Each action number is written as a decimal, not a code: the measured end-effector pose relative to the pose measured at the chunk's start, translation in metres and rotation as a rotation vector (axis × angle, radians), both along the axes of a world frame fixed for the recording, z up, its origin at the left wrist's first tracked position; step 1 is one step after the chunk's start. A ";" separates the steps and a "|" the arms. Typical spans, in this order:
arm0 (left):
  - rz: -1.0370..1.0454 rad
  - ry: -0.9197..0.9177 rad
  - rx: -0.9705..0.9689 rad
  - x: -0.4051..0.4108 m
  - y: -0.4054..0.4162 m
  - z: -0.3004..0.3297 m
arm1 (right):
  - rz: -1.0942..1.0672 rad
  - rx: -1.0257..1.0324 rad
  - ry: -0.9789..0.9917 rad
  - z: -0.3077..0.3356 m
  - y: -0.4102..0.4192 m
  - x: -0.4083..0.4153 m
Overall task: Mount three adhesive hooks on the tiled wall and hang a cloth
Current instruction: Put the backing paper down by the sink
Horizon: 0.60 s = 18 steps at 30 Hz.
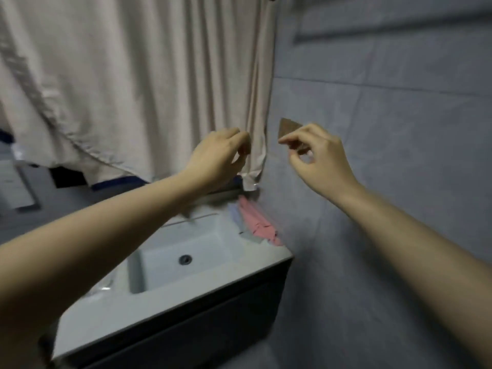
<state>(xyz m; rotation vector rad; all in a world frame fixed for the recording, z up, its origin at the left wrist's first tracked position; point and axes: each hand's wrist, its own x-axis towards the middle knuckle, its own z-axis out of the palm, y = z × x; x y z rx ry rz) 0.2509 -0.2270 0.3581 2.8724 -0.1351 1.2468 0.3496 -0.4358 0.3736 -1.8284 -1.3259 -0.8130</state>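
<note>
- Counter [186, 296], nearest, carries one sink; one pink-and-grey cloth [255, 225] lies at its far right corner.
- Right hand [316, 158] pinches one brown adhesive hook [287, 128] near the tiled wall [399, 155].
- Left hand [218, 158]: fingers curled; contents unclear.
- Step, judged: mounting a hook; next, firm pressing flat.

Looks like a home bathroom. Grey tiled wall [399, 182] on the right, white sink [170, 296] with a dark drain [185, 259] set on a dark vanity cabinet [202, 331], pale curtain [133, 81] hanging behind. Folded cloths [255, 225], pink and maybe grey-blue, piled in the counter's corner. Pretty blurry though.
</note>
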 end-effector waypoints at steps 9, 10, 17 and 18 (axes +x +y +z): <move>0.298 0.104 -0.159 -0.105 0.157 -0.062 | 0.185 -0.179 0.298 -0.072 0.175 -0.035; 0.323 0.116 -0.204 -0.115 0.173 -0.073 | 0.201 -0.221 0.329 -0.083 0.195 -0.041; 0.443 0.252 -0.488 -0.173 0.256 -0.141 | 0.310 -0.433 0.329 -0.140 0.300 -0.077; 0.454 0.254 -0.522 -0.180 0.264 -0.150 | 0.320 -0.465 0.321 -0.146 0.310 -0.080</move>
